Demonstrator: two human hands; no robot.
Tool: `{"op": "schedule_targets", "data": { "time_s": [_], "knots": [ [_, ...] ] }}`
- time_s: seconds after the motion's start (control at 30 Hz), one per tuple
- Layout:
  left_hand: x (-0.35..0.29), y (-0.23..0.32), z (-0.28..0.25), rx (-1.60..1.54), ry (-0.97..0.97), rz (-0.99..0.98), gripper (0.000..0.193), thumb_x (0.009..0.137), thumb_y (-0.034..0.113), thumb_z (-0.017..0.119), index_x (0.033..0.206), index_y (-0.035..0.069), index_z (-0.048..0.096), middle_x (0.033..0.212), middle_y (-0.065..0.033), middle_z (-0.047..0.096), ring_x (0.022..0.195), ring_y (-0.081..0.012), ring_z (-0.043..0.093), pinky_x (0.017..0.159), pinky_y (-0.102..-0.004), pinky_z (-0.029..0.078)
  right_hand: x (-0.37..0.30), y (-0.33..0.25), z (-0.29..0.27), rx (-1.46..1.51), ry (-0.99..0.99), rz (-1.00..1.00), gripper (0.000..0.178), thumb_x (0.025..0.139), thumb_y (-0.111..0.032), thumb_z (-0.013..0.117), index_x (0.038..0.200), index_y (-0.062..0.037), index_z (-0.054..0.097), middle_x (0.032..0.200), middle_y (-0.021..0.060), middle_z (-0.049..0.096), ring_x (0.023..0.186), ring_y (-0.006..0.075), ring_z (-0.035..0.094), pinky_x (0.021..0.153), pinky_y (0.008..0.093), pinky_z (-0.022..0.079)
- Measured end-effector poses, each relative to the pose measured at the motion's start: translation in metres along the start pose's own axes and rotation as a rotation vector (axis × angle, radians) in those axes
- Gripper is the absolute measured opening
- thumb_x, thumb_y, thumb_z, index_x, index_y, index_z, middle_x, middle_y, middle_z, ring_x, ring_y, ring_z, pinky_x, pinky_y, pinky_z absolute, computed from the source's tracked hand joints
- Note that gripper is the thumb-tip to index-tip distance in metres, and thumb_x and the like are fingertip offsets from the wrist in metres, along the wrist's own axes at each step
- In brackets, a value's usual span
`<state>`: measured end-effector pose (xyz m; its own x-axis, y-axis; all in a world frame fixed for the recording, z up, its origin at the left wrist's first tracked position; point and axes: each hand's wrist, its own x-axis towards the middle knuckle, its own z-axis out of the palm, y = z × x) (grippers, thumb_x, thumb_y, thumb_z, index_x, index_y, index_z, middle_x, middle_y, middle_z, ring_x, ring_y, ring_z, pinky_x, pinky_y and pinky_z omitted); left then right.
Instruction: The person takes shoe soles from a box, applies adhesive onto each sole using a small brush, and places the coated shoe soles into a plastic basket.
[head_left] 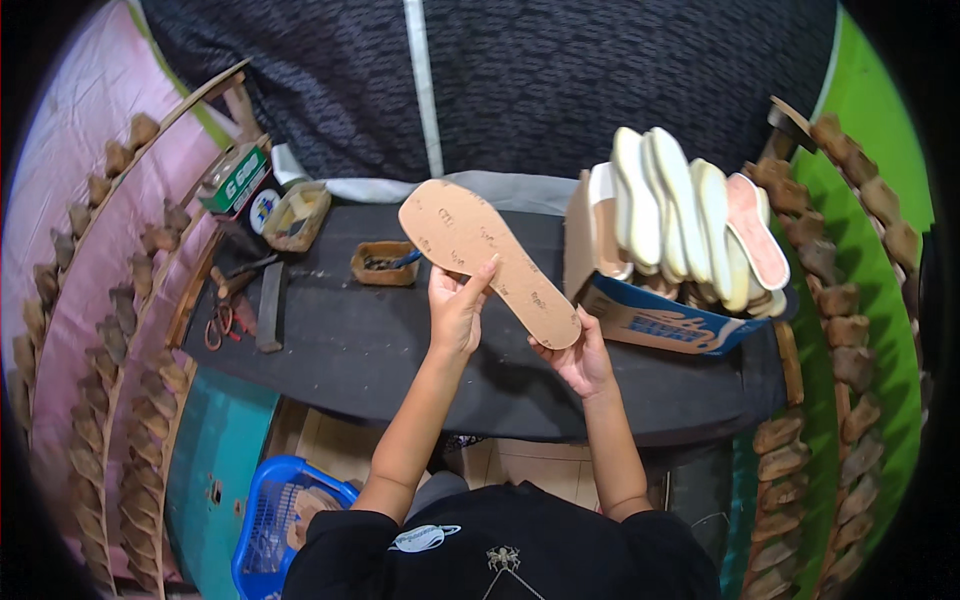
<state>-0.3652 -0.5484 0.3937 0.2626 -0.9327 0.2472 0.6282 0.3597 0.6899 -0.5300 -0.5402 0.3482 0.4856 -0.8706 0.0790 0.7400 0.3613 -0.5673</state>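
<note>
A tan shoe insole [470, 238] with small dark printed marks is held up over the dark worktable, tilted from upper left to lower right. My left hand [460, 305] grips its lower left edge near the middle, thumb on the printed face and fingers behind. At the narrow heel end, my right hand [578, 355] pinches the edge. To the right, a blue and white cardboard box [665, 322] holds several cream insoles [672, 205] standing on end, with a pinkish insole [757, 235] among them.
On the worktable [380, 370], a small brown tray [385, 265] holds dark bits and a blue-handled tool. Scissors [218, 325] and a flat grey bar [270, 307] lie at left, near a green-white box [235, 185]. Racks of shoe lasts [850, 365] flank both sides. A blue basket [262, 530] stands below.
</note>
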Motion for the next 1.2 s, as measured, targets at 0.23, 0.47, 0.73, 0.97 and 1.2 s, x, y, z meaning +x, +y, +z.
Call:
{"op": "schedule_targets", "data": {
  "time_s": [0.23, 0.47, 0.73, 0.97, 1.2],
  "knots": [
    [-0.023, 0.012, -0.099, 0.034, 0.366, 0.147, 0.042, 0.073, -0.005, 0.06, 0.107, 0.003, 0.038, 0.102, -0.008, 0.05, 0.093, -0.0149, 0.053, 0.079, -0.0283, 0.046, 0.044, 0.054, 0.014, -0.409, -0.058, 0.331, 0.043, 0.091, -0.032, 0.032, 0.111, 0.0032, 0.045, 0.098, 0.0149, 0.058, 0.087, 0.0239, 0.059, 0.073, 0.0283, 0.046],
    [-0.032, 0.019, -0.167, 0.076, 0.537, 0.177, 0.043, 0.077, -0.003, 0.057, 0.113, 0.007, 0.036, 0.105, -0.0076, 0.05, 0.094, -0.0171, 0.053, 0.082, -0.0324, 0.046, 0.074, 0.098, 0.003, -0.761, -0.087, 0.42, 0.038, 0.088, -0.029, 0.046, 0.114, -0.0005, 0.046, 0.097, 0.0057, 0.056, 0.085, 0.0111, 0.053, 0.074, 0.0241, 0.043],
    [-0.027, 0.034, -0.211, -0.117, 0.61, -0.018, 0.043, 0.085, 0.013, 0.049, 0.123, 0.014, 0.029, 0.118, -0.0091, 0.043, 0.109, -0.0271, 0.044, 0.09, -0.0428, 0.039, 0.147, 0.113, -0.007, -0.963, 0.077, 0.02, 0.049, 0.082, -0.018, 0.057, 0.121, -0.0027, 0.033, 0.082, 0.0024, 0.051, 0.073, 0.0069, 0.05, 0.065, 0.0199, 0.041],
    [-0.022, 0.041, -0.219, -0.111, 0.506, -0.137, 0.044, 0.085, 0.007, 0.046, 0.124, 0.013, 0.026, 0.119, -0.011, 0.042, 0.111, -0.0295, 0.044, 0.093, -0.0465, 0.037, 0.204, 0.138, -0.012, -1.101, 0.094, -0.197, 0.052, 0.078, -0.02, 0.061, 0.12, -0.0031, 0.034, 0.077, 0.0026, 0.049, 0.061, 0.005, 0.046, 0.055, 0.0189, 0.039],
    [-0.025, 0.047, -0.235, 0.061, 0.456, -0.179, 0.047, 0.083, 0.005, 0.049, 0.121, 0.015, 0.023, 0.118, -0.0078, 0.042, 0.109, -0.0215, 0.045, 0.093, -0.0431, 0.036, 0.216, 0.153, 0.004, -1.23, 0.098, -0.315, 0.031, 0.077, -0.019, 0.062, 0.102, -0.0032, 0.053, 0.075, 0.0015, 0.054, 0.062, 0.0048, 0.046, 0.056, 0.0196, 0.04]
  ]
}}
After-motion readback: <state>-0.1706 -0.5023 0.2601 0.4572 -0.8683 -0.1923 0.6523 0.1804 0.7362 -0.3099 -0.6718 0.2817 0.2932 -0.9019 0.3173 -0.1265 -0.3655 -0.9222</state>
